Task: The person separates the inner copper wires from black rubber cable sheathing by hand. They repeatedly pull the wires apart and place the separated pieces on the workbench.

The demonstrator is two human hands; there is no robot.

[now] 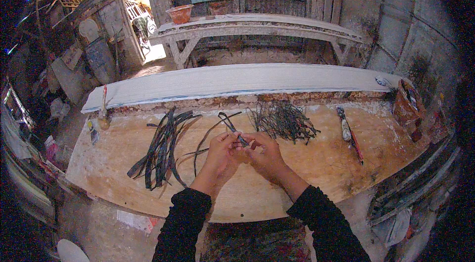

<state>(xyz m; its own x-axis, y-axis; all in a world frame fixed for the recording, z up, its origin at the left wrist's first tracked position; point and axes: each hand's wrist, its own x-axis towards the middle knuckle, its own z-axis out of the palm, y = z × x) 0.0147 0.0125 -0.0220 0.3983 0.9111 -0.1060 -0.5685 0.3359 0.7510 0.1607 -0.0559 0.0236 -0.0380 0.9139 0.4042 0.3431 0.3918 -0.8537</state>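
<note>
Over the middle of the wooden board [232, 197], my left hand [221, 154] and my right hand [267, 157] meet with fingertips pinched together. Between them is a dark, flat strip [228, 122], whose loose end sticks out beyond my fingers toward the far side. Another length of strip [200, 146] curls down beside my left wrist. To the left lies a loose bundle of wide dark strips [161, 151]. A tangled heap of thinner dark strands [287, 121] rests just beyond my right hand. My fingers partly hide the held piece.
A long whitish plank [237, 81] runs along the board's far edge. On the right lie a slim tool with a reddish end [355, 146] and a brown pot [408, 101]. A brush-like tool [104, 109] stands at the left. Behind is a white-topped bench [262, 24] carrying an orange pot [180, 14].
</note>
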